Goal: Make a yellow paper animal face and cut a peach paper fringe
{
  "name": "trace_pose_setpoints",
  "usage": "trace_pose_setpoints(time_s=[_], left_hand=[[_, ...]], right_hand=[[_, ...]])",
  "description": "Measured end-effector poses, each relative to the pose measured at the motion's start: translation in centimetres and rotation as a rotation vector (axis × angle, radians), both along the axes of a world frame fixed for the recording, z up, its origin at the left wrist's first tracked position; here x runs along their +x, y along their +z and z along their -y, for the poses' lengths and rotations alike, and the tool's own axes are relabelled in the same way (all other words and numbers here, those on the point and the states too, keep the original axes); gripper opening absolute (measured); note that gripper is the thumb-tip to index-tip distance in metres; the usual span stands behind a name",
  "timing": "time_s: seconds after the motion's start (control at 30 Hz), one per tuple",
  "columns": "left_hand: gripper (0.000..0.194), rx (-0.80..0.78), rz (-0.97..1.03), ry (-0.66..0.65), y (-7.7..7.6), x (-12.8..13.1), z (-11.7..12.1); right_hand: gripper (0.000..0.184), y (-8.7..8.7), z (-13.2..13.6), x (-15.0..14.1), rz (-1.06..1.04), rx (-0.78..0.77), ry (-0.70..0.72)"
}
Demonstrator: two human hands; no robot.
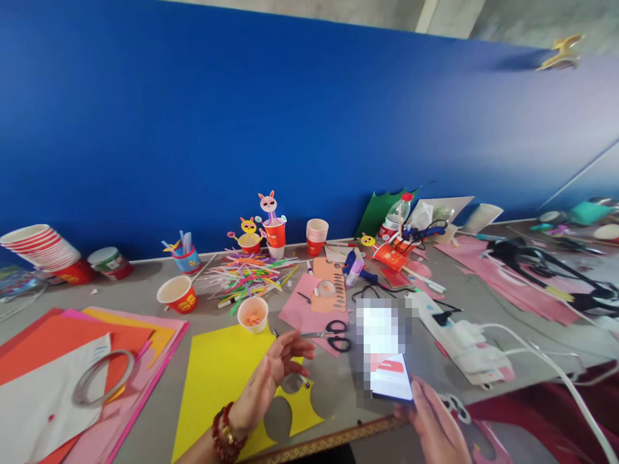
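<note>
Got a phone (pixel 393 381) in the right grip (pixel 438 419), on the near side of the table (pixel 159 399), a bit right of the middle. Closed around the lower right corner, with the thumb along the right edge. Can see a lit screen, mostly lost to pixelation.

Holding nothing visible in the left grip (pixel 271 370), just loosely open with curled fingers, above the yellow sheet (pixel 213 367). Wearing red beaded bracelets (pixel 225 432) on that wrist. Can't make out the tiny dark-tipped bit right under those fingertips.

Got black-handled scissors (pixel 319 334) just beyond, handles to the right, blades partly hidden by the left grip. Also spotting a pink sheet (pixel 298 303) there, with a clear tape roll (pixel 325 289) on an orange piece (pixel 323 269) overlapping it. Farther back, got a messy heap of colourful strips (pixel 249 277), plus a paper cup (pixel 253 328) with orange bits at the yellow sheet's far edge.

Over on the left, can see coloured paper (pixel 43 335) with a tape ring (pixel 131 367) on top. On the right, got a white power strip (pixel 430 316) with chargers plugged in.
</note>
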State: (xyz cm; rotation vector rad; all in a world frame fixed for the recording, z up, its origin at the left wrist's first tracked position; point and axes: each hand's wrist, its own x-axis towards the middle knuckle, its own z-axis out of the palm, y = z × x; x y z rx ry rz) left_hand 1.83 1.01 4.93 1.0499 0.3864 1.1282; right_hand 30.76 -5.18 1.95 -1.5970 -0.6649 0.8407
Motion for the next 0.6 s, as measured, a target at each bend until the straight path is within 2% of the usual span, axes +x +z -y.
trace_pose_setpoints(time_s=[0.17,0.4,0.5,0.6], left_hand=[[0.066,-0.012,-0.036,-0.01,-0.1,-0.1,0.0],[0.065,-0.033,-0.054,-0.007,0.1,-0.2,0.1],[0.066,-0.036,-0.063,-0.011,0.0,-0.3,0.1],[0.066,-0.038,-0.066,-0.008,-0.1,-0.3,0.0]], right_hand=[[0.061,-0.1,0.5,0.8,0.079,-0.018,-0.043],[0.046,1.2,1.3,1.6,0.091,-0.077,0.123],[0.046,1.5,1.4,1.4,0.065,-0.092,0.097],[0.053,1.6,1.5,1.5,-0.005,-0.127,0.067]])
